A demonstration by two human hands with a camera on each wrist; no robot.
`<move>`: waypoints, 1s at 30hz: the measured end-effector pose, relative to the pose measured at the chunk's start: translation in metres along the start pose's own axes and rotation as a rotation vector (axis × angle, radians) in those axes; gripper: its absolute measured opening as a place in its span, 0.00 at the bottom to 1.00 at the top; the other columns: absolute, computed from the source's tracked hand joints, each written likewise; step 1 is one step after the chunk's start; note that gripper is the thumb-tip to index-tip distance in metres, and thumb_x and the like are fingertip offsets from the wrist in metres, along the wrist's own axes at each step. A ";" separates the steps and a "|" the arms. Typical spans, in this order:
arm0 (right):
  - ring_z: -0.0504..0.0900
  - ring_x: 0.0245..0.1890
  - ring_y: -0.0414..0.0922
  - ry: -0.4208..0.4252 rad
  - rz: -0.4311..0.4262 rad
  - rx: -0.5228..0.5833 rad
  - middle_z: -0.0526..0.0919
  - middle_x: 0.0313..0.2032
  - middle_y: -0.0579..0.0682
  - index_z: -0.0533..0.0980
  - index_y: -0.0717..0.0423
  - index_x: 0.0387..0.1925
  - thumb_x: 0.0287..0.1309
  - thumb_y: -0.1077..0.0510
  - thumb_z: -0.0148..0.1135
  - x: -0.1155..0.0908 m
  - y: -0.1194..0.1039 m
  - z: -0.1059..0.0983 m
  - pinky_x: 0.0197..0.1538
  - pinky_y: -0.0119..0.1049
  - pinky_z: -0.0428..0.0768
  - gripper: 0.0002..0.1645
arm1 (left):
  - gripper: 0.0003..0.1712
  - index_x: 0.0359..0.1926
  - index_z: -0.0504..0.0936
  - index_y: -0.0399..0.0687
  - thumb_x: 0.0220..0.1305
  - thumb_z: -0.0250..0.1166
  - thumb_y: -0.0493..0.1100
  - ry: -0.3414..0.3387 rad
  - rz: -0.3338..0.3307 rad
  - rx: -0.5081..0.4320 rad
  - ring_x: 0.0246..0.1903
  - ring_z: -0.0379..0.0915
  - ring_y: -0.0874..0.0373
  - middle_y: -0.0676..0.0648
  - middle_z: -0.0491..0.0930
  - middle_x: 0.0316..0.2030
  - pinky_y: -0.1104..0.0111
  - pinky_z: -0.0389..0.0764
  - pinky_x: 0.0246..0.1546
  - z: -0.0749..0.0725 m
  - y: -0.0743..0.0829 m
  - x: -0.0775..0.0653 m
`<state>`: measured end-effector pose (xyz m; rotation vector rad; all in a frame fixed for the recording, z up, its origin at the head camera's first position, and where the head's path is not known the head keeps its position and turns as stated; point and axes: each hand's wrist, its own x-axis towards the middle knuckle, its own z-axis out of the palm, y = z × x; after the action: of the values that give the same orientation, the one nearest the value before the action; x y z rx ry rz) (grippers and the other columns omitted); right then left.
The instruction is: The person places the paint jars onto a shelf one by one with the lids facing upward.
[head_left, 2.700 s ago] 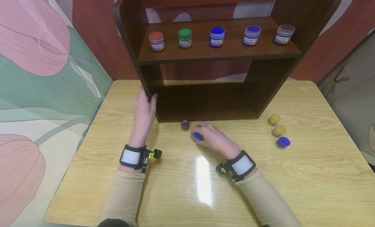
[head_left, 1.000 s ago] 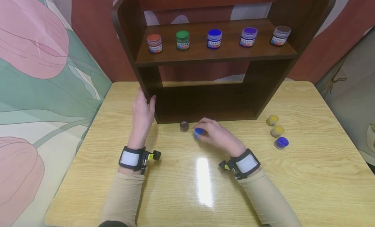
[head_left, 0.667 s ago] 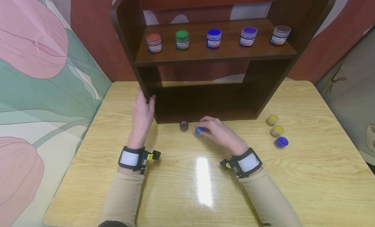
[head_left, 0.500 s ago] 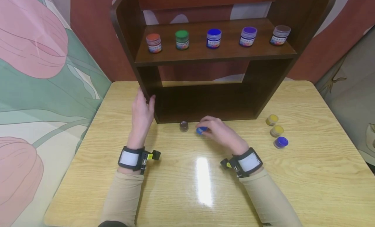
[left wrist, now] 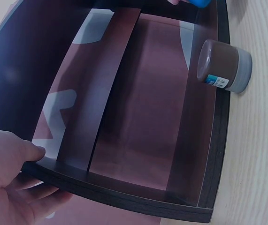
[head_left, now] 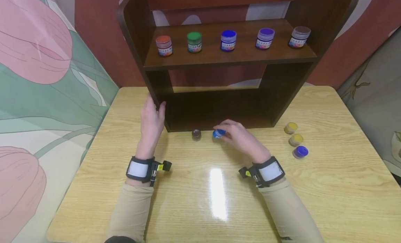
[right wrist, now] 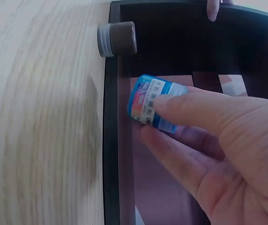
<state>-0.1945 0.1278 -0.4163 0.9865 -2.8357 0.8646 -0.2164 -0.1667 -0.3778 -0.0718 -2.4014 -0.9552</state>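
My right hand (head_left: pixel 239 136) pinches a small blue paint jar (right wrist: pixel 148 101) between thumb and fingers. The jar is tilted, just in front of the shelf's lower front edge. My left hand (head_left: pixel 151 119) grips the left side panel of the dark brown wooden shelf (head_left: pixel 219 62), thumb on the inner side and fingers round the outside, as the left wrist view shows. A brown paint jar (left wrist: pixel 225 65) stands on the table against the shelf's front edge, its clear lid downward, left of the blue jar.
On the upper board stand paint jars: red (head_left: pixel 164 46), green (head_left: pixel 194 42), blue (head_left: pixel 228 41), purple (head_left: pixel 265 38) and brown (head_left: pixel 299 37). Two yellow jars (head_left: pixel 291 128) and a dark blue one (head_left: pixel 300 152) sit on the wooden table (head_left: pixel 188 201), right of the shelf.
My right hand has carried the blue jar up off the table and toward the shelf, slightly rightward, and the jar has tilted. The left hand has kept its grip on the panel.
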 end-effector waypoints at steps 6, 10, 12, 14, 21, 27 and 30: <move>0.85 0.50 0.54 0.018 0.026 -0.006 0.81 0.51 0.62 0.79 0.58 0.59 0.62 0.62 0.67 -0.002 0.003 -0.007 0.54 0.46 0.86 0.23 | 0.24 0.64 0.67 0.37 0.72 0.59 0.40 -0.006 -0.003 -0.002 0.56 0.78 0.38 0.32 0.79 0.55 0.49 0.81 0.57 -0.001 0.001 0.000; 0.84 0.49 0.55 0.030 0.035 -0.019 0.81 0.51 0.63 0.79 0.58 0.59 0.62 0.61 0.67 -0.003 0.007 -0.009 0.54 0.47 0.86 0.23 | 0.24 0.64 0.67 0.36 0.72 0.59 0.41 -0.009 -0.009 -0.001 0.56 0.78 0.38 0.32 0.79 0.55 0.49 0.81 0.57 -0.001 0.001 0.000; 0.84 0.50 0.55 0.036 0.042 -0.032 0.80 0.52 0.63 0.78 0.58 0.60 0.63 0.61 0.66 -0.004 0.010 -0.010 0.54 0.47 0.86 0.24 | 0.24 0.64 0.67 0.36 0.73 0.59 0.41 -0.008 -0.010 -0.002 0.56 0.78 0.38 0.31 0.79 0.54 0.49 0.81 0.57 -0.001 0.001 0.000; 0.84 0.50 0.56 0.042 0.052 -0.040 0.79 0.53 0.64 0.77 0.58 0.61 0.63 0.61 0.65 -0.004 0.012 -0.012 0.54 0.48 0.85 0.24 | 0.24 0.64 0.67 0.36 0.73 0.59 0.41 -0.009 -0.011 -0.002 0.56 0.78 0.38 0.31 0.79 0.54 0.48 0.81 0.57 -0.001 0.001 0.000; 0.80 0.54 0.58 0.090 0.094 -0.055 0.75 0.56 0.65 0.75 0.62 0.63 0.65 0.63 0.63 -0.008 0.021 -0.021 0.59 0.51 0.82 0.25 | 0.24 0.65 0.67 0.37 0.73 0.59 0.41 -0.008 -0.007 -0.002 0.57 0.77 0.38 0.32 0.79 0.55 0.48 0.80 0.58 0.000 0.001 0.000; 0.79 0.55 0.59 0.110 0.147 -0.041 0.74 0.58 0.65 0.74 0.61 0.64 0.65 0.65 0.62 -0.010 0.031 -0.026 0.59 0.51 0.82 0.26 | 0.24 0.64 0.67 0.36 0.73 0.59 0.41 -0.007 -0.012 0.000 0.57 0.77 0.38 0.32 0.79 0.55 0.48 0.80 0.58 0.000 0.001 0.000; 0.79 0.55 0.60 0.114 0.178 -0.016 0.74 0.59 0.64 0.75 0.61 0.63 0.65 0.66 0.62 -0.011 0.036 -0.027 0.58 0.51 0.83 0.25 | 0.24 0.64 0.67 0.36 0.73 0.59 0.41 -0.011 -0.019 -0.003 0.58 0.77 0.38 0.32 0.78 0.56 0.48 0.79 0.59 -0.001 0.001 0.000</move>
<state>-0.2106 0.1709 -0.4129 0.6669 -2.8595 0.8796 -0.2155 -0.1661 -0.3770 -0.0557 -2.4143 -0.9691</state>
